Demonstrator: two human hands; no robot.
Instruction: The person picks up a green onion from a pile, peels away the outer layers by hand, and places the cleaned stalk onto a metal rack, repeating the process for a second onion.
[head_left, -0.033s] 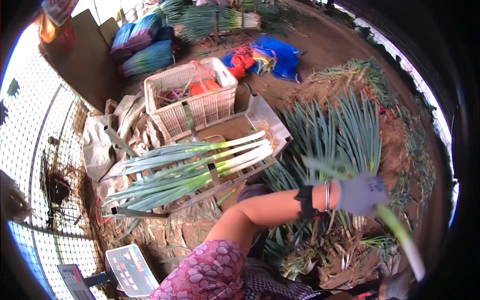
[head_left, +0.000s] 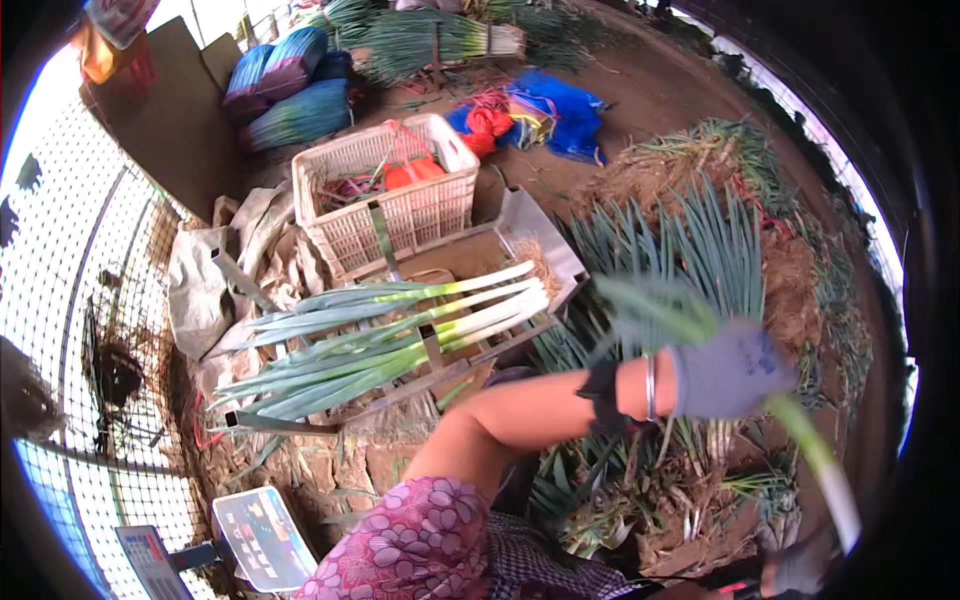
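My left hand, in a grey glove, is closed around a long green onion. The onion slants across the palm: its blurred green leaves point up and left, its white end down and right. At the lower right edge, my right hand shows only in part, also gloved, below the white end; its fingers are too dark and blurred to read. A small red and black thing lies close beside it. Left of my left arm, several green onions lie on a metal rack, roots against its raised end plate.
Beyond the rack stands a pale plastic crate with red items inside. A pile of green onions lies on the soil at right. A scale sits at lower left, near the mesh fence. Blue netting lies farther back.
My left hand has moved slightly right with the green onion, whose leaves have swung up a little. The rack's onions stay put.
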